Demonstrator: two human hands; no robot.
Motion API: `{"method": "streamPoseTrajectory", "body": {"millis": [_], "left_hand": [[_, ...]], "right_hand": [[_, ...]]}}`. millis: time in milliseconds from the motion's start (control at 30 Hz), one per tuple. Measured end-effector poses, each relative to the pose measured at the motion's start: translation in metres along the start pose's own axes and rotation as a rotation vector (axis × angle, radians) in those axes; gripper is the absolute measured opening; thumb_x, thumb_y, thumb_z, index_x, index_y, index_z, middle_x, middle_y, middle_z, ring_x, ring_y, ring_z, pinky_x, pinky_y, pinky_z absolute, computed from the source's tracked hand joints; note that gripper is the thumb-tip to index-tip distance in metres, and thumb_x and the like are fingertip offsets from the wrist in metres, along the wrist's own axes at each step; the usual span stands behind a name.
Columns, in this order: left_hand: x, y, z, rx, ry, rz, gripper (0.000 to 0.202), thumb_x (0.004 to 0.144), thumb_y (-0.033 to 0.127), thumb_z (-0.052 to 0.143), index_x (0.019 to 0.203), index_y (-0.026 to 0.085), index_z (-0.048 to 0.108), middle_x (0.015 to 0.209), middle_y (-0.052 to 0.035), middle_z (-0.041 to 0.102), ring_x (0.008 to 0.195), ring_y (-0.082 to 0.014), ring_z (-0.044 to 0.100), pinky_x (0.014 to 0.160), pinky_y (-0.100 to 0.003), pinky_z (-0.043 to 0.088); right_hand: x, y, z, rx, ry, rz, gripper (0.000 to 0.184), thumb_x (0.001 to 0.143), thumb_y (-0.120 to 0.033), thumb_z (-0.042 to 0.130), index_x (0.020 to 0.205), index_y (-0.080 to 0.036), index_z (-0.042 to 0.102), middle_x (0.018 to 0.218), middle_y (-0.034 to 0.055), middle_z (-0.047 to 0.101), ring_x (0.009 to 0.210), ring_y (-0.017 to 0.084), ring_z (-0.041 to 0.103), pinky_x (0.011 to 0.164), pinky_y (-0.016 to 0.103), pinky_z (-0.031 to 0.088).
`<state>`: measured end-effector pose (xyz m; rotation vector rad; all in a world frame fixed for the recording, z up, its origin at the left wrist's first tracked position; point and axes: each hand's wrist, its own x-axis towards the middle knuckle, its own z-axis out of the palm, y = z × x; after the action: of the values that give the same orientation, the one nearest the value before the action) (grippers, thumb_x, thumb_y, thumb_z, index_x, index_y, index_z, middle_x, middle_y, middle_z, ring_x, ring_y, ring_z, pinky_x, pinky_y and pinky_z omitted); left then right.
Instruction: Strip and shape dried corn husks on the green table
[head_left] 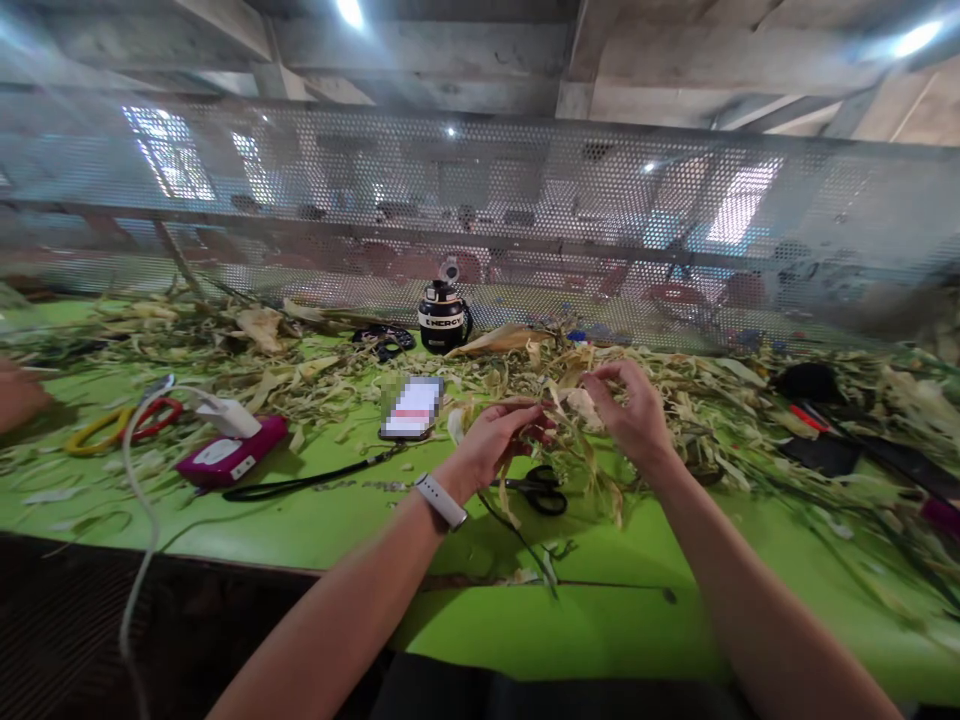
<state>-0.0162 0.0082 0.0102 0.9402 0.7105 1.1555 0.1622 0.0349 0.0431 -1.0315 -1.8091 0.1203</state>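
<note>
My left hand [499, 440], with a white watch band [441, 502] at its wrist, is closed round some dry, pale leaf strips that look like corn husk [589, 445]. Its fingers point right. Opposite it, my right hand [634, 410] bends its fingers and thumb in on the same husk bunch, which hangs between both hands. The exact grip of the fingertips is partly hidden by the strips. Below my hands, black-handled scissors [546, 490] lie on the green table [570, 630], their blades partly hidden by my left hand.
Husk scraps [720, 400] cover the table's back. A phone [411, 408] with a black strap [300, 485], a magenta power strip [232, 455] with a plugged-in white charger [229, 415], and red-and-yellow-handled scissors [112, 430] lie left. A black bottle [442, 318] stands before the perforated screen [510, 200]. Another person's hand [19, 395] shows far left.
</note>
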Motion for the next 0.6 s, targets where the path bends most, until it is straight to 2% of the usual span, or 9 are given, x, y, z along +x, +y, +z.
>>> {"method": "streamPoseTrajectory", "body": {"millis": [33,167,233,367,467,600], "left_hand": [[0.001,0.000,-0.001,-0.036,0.019,0.002,0.024,0.067,0.030,0.069,0.085,0.015,0.069,0.072,-0.0034,0.067,0.055,-0.0074,0.057,0.044,-0.016,0.033],[0.003,0.000,-0.001,-0.103,0.128,0.038,0.023,0.067,0.034,0.069,0.077,0.014,0.070,0.064,-0.0011,0.064,0.050,-0.0046,0.050,0.045,-0.016,0.034],[0.004,0.000,-0.001,-0.092,0.156,0.068,0.024,0.064,0.035,0.072,0.076,0.013,0.069,0.064,-0.0008,0.063,0.050,-0.0043,0.049,0.046,-0.016,0.034],[0.005,0.000,-0.001,-0.106,0.182,0.093,0.024,0.058,0.031,0.076,0.071,0.013,0.068,0.062,-0.0009,0.062,0.052,-0.0056,0.051,0.044,-0.016,0.033],[0.006,0.000,-0.001,-0.134,0.209,0.123,0.020,0.055,0.025,0.078,0.065,0.012,0.066,0.059,-0.0007,0.061,0.052,-0.0054,0.051,0.042,-0.014,0.031],[0.008,0.000,-0.002,-0.171,0.243,0.101,0.016,0.058,0.020,0.077,0.064,0.010,0.066,0.055,0.0003,0.058,0.046,-0.0027,0.046,0.039,-0.013,0.028]], "right_hand": [[-0.001,-0.003,-0.001,-0.006,-0.068,0.017,0.025,0.083,-0.042,0.050,0.076,-0.019,0.056,0.079,0.0047,0.058,0.079,0.018,0.053,0.076,0.030,0.039],[-0.004,-0.010,0.003,0.079,-0.518,0.071,0.040,0.087,-0.048,0.041,0.068,-0.017,0.059,0.072,0.0034,0.058,0.071,0.016,0.053,0.068,0.026,0.039],[-0.006,-0.010,0.007,0.157,-0.638,0.092,0.044,0.087,-0.050,0.038,0.068,-0.016,0.059,0.071,0.0031,0.059,0.071,0.015,0.053,0.067,0.025,0.040],[-0.008,-0.008,0.013,0.202,-0.610,0.092,0.041,0.087,-0.049,0.039,0.068,-0.017,0.057,0.069,0.0024,0.058,0.070,0.015,0.053,0.067,0.024,0.040],[-0.007,-0.006,0.014,0.143,-0.593,0.032,0.036,0.087,-0.043,0.040,0.066,-0.017,0.054,0.066,0.0013,0.055,0.068,0.014,0.050,0.065,0.024,0.038],[-0.005,-0.005,0.013,0.049,-0.588,-0.028,0.032,0.087,-0.037,0.039,0.064,-0.018,0.050,0.062,-0.0003,0.050,0.062,0.013,0.047,0.062,0.024,0.036]]}}
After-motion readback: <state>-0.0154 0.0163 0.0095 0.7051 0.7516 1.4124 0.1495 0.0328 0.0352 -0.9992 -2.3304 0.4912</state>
